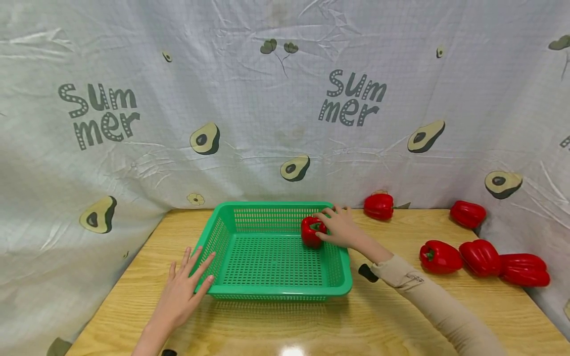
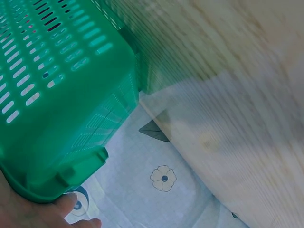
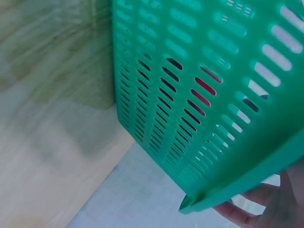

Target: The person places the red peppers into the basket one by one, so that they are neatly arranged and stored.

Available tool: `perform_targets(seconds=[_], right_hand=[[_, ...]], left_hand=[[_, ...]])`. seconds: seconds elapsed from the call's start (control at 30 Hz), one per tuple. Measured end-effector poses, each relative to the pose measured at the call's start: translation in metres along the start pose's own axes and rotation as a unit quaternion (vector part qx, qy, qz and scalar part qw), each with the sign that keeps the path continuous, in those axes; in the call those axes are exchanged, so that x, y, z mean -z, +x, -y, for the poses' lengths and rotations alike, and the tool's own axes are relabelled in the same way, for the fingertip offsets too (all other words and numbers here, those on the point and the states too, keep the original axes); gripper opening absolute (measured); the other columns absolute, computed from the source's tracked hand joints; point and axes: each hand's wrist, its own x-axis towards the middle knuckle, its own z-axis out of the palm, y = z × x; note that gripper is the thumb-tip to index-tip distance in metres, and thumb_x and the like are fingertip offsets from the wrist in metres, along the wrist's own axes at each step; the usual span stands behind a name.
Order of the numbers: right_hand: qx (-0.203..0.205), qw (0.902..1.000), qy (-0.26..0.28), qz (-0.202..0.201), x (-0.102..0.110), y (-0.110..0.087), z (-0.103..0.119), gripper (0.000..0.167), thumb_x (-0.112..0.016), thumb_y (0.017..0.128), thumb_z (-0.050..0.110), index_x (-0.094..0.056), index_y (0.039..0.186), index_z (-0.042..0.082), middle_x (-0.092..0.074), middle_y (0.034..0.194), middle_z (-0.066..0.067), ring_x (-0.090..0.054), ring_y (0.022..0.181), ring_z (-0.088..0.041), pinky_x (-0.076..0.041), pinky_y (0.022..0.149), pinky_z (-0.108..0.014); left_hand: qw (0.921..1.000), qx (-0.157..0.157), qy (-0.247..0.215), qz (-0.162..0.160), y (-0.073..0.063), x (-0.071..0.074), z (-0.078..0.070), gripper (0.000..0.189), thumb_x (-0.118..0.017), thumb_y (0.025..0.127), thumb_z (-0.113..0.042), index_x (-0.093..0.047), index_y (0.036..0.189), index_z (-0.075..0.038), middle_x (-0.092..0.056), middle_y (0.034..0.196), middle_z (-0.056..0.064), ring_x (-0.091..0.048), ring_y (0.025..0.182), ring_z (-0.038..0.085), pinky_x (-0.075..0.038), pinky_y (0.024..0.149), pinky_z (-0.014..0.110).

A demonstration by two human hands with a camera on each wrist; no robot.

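Observation:
A green plastic basket [image 1: 285,291] with slotted walls stands on the table. In its back right corner is a red bell pepper [image 1: 310,232], its stem end toward my right hand [image 1: 340,228]. That hand reaches over the basket's right rim, with thumb and fingers curled about the pepper's stem end. In the right wrist view, red shows through the slots of the basket wall [image 3: 156,109], and fingertips appear beyond the rim. My left hand [image 1: 180,291] lies at the left rim with its fingers spread; the left wrist view shows its fingers [image 2: 42,213] beside the rim.
Several more red bell peppers lie on the table at the right: one pepper [image 1: 378,206] near the back curtain [image 1: 249,99], another [image 1: 467,213] at the far right corner, and a row [image 1: 441,257] in front. A small black piece [image 1: 368,273] shows beside the right wrist.

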Motion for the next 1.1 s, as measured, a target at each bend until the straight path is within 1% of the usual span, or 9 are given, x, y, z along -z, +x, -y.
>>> perform_targets(seconds=[0.27,0.33,0.5,0.57,0.63,0.73,0.87,1.03,1.1], right_hand=[[0.034,0.998,-0.004,-0.054,0.009,-0.025,-0.002,0.036,-0.063,0.081,0.033,-0.06,0.113,0.015,-0.058,0.109,-0.006,-0.045,0.099,-0.026,-0.034,0.08,-0.052],[0.039,0.9971,-0.004,-0.065,0.011,-0.031,-0.002,0.034,-0.063,0.081,0.031,-0.061,0.111,0.015,-0.058,0.108,-0.005,-0.045,0.097,-0.025,-0.034,0.08,-0.051],[0.058,0.9938,0.005,-0.095,0.016,-0.044,-0.002,0.03,-0.065,0.08,0.027,-0.063,0.108,0.015,-0.06,0.104,-0.002,-0.047,0.094,-0.023,-0.032,0.083,-0.05],[0.068,0.9916,0.01,-0.109,0.018,-0.05,-0.003,0.03,-0.065,0.08,0.026,-0.063,0.107,0.015,-0.06,0.103,-0.002,-0.047,0.093,-0.022,-0.033,0.083,-0.049],[0.078,0.9891,0.015,-0.124,0.02,-0.057,-0.005,0.03,-0.066,0.079,0.025,-0.062,0.107,0.014,-0.06,0.103,-0.002,-0.047,0.093,-0.021,-0.032,0.083,-0.048],[0.087,0.9859,0.017,-0.142,0.02,-0.069,-0.01,0.033,-0.067,0.078,0.023,-0.062,0.108,0.013,-0.06,0.102,-0.002,-0.046,0.094,-0.021,-0.031,0.084,-0.047],[0.092,0.9825,0.005,-0.162,0.018,-0.085,-0.018,0.038,-0.071,0.073,0.02,-0.062,0.109,0.012,-0.06,0.101,-0.002,-0.047,0.093,-0.022,-0.031,0.081,-0.048],[0.084,0.9822,-0.015,-0.167,0.02,-0.104,-0.028,0.043,-0.073,0.069,0.019,-0.061,0.109,0.011,-0.06,0.099,-0.002,-0.048,0.093,-0.023,-0.032,0.079,-0.049],[0.079,0.9833,-0.022,-0.163,0.021,-0.111,-0.034,0.044,-0.073,0.068,0.02,-0.061,0.109,0.011,-0.06,0.1,-0.003,-0.047,0.093,-0.024,-0.032,0.08,-0.05]], left_hand=[[1.0,0.0,-0.001,-0.004,-0.001,-0.001,0.001,0.05,-0.046,0.092,-0.032,-0.035,0.139,-0.021,-0.024,0.145,0.018,0.006,0.14,0.02,-0.008,0.104,0.064],[1.0,0.0,-0.002,-0.007,-0.002,-0.002,0.001,0.05,-0.046,0.092,-0.033,-0.035,0.139,-0.021,-0.025,0.145,0.018,0.004,0.14,0.022,-0.008,0.104,0.064],[0.9999,-0.004,-0.002,-0.01,-0.002,-0.002,0.0,0.05,-0.044,0.092,-0.035,-0.034,0.139,-0.021,-0.025,0.145,0.018,0.007,0.14,0.019,-0.008,0.104,0.064],[0.9999,-0.004,0.0,-0.009,-0.002,-0.002,0.0,0.05,-0.044,0.092,-0.035,-0.034,0.139,-0.022,-0.026,0.145,0.018,0.005,0.14,0.022,-0.009,0.104,0.064],[1.0,-0.004,0.003,-0.008,-0.001,-0.002,-0.001,0.05,-0.044,0.092,-0.035,-0.034,0.139,-0.022,-0.025,0.145,0.018,0.002,0.14,0.026,-0.009,0.104,0.064],[1.0,-0.002,0.003,-0.006,-0.001,-0.003,-0.001,0.05,-0.044,0.092,-0.036,-0.033,0.139,-0.022,-0.025,0.145,0.018,0.003,0.14,0.025,-0.006,0.105,0.063],[1.0,-0.004,-0.001,-0.007,-0.001,-0.003,-0.001,0.05,-0.044,0.092,-0.035,-0.033,0.139,-0.021,-0.024,0.145,0.019,0.009,0.14,0.017,-0.004,0.105,0.063],[0.9999,-0.006,-0.006,-0.012,-0.001,-0.004,0.001,0.05,-0.046,0.092,-0.032,-0.034,0.139,-0.02,-0.025,0.145,0.02,-0.001,0.14,0.03,-0.003,0.105,0.063],[0.9999,-0.005,-0.009,-0.013,-0.001,-0.004,0.001,0.05,-0.046,0.092,-0.031,-0.034,0.139,-0.019,-0.025,0.144,0.02,-0.001,0.14,0.03,-0.003,0.105,0.063]])
